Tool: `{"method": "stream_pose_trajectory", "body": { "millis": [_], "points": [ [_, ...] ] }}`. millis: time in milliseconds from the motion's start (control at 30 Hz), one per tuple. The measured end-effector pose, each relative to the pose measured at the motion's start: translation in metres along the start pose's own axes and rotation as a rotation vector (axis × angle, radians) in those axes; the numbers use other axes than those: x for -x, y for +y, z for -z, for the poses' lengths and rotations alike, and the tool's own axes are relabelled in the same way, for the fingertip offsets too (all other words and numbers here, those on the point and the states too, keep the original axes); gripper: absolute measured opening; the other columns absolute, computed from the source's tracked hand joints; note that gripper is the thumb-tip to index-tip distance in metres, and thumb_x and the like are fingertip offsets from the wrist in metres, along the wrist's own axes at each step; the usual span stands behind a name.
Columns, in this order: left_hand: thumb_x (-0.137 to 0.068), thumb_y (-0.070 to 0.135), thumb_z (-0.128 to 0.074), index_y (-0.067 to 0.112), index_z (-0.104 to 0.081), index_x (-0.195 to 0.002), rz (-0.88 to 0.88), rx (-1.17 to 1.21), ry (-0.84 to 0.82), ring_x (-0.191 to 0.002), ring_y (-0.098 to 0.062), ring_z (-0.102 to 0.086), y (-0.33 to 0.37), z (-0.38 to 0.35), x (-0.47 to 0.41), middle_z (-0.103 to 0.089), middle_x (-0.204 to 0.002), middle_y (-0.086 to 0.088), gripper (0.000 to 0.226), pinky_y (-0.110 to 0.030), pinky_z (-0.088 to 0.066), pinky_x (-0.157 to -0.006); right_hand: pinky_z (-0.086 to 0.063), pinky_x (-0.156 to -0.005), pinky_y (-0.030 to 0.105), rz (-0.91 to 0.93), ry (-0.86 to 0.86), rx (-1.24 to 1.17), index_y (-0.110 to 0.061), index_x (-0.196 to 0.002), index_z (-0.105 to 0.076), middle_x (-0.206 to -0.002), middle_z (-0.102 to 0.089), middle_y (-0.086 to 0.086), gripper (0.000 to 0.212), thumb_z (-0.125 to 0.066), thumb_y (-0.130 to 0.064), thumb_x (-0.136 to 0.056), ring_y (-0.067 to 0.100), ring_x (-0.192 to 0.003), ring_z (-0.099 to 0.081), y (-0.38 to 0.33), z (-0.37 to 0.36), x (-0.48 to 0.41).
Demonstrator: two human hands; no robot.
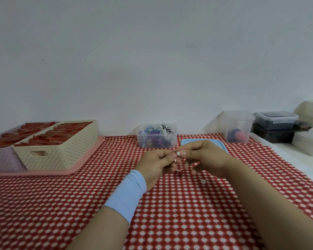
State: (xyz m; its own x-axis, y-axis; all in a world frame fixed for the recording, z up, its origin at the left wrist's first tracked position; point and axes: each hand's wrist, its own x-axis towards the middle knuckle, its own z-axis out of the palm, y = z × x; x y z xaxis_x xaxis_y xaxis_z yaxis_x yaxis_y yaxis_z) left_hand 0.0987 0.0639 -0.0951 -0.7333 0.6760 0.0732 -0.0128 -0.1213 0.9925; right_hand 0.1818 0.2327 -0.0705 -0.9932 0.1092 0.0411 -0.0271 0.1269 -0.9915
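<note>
Above the red-checked tablecloth [170,213], approx. mid-table, both hands meet on a small white piece [178,153]. The left hand [157,164] and right hand [204,159] each pinch it at thumb and forefinger tips, other fingers loosely curled. What it is can't be told; too small. A red-and-white bit [179,171] shows just below the fingers, w/ another white piece [203,181] lying on the cloth nearby. Prob. very light, hard and smooth, so easy to drop or flick away. Best held at its ends w/ fingertip pads and light pressure, kept low over the cloth.
</note>
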Motion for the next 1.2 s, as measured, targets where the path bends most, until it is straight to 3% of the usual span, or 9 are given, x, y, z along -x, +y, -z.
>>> {"method": "stream_pose_trajectory", "body": {
  "millis": [367, 733, 833, 1000, 1200],
  "points": [
    [-0.095, 0.008, -0.059, 0.003, -0.072, -0.105, 0.014, -0.008, 0.041, -0.064, -0.012, -0.062, 0.0006, 0.0011, -0.0019, -0.071, -0.083, -0.007, 0.017, -0.022, -0.053, -0.059, -0.052, -0.048, 0.028, 0.015, 0.095, -0.044, -0.007, -0.106, -0.074, -0.084, -0.072, 0.014, 0.015, -0.068, -0.009, -0.093, 0.018, -0.060, -0.064, 0.0028, -0.0044, -0.0041],
    [-0.092, 0.010, -0.066, 0.010, -0.072, -0.107, -0.049, -0.156, 0.106, -0.069, -0.019, -0.067, -0.0008, 0.0037, -0.0013, -0.074, -0.090, -0.009, 0.017, -0.030, -0.057, -0.065, -0.055, -0.050, 0.029, 0.056, 0.144, 0.085, -0.010, -0.103, -0.079, -0.093, -0.077, 0.012, 0.016, -0.075, -0.012, -0.088, 0.015, -0.060, -0.063, 0.0023, -0.0075, -0.0027],
    [-0.091, 0.009, -0.067, 0.012, -0.074, -0.103, -0.068, -0.173, 0.125, -0.069, -0.019, -0.068, -0.0013, 0.0046, -0.0014, -0.075, -0.087, -0.010, 0.014, -0.031, -0.058, -0.066, -0.055, -0.049, 0.029, 0.044, 0.164, 0.036, -0.007, -0.103, -0.077, -0.086, -0.076, 0.014, 0.018, -0.076, -0.009, -0.085, 0.016, -0.057, -0.063, 0.0029, -0.0081, -0.0037],
    [-0.091, 0.011, -0.067, 0.013, -0.074, -0.102, -0.084, -0.202, 0.144, -0.067, -0.018, -0.068, -0.0013, 0.0047, -0.0009, -0.075, -0.086, -0.011, 0.013, -0.030, -0.058, -0.064, -0.052, -0.050, 0.027, 0.054, 0.145, 0.066, -0.010, -0.094, -0.081, -0.085, -0.077, 0.009, 0.010, -0.076, -0.014, -0.086, 0.014, -0.060, -0.061, 0.0031, -0.0093, -0.0028],
    [-0.093, 0.011, -0.065, 0.012, -0.074, -0.102, -0.072, -0.154, 0.107, -0.069, -0.018, -0.067, -0.0002, 0.0065, 0.0001, -0.076, -0.087, -0.008, 0.014, -0.030, -0.057, -0.065, -0.052, -0.050, 0.029, 0.031, 0.083, -0.001, -0.004, -0.098, -0.079, -0.088, -0.075, 0.010, 0.016, -0.068, -0.015, -0.093, 0.015, -0.062, -0.062, 0.0010, -0.0060, -0.0003]
  ]
}}
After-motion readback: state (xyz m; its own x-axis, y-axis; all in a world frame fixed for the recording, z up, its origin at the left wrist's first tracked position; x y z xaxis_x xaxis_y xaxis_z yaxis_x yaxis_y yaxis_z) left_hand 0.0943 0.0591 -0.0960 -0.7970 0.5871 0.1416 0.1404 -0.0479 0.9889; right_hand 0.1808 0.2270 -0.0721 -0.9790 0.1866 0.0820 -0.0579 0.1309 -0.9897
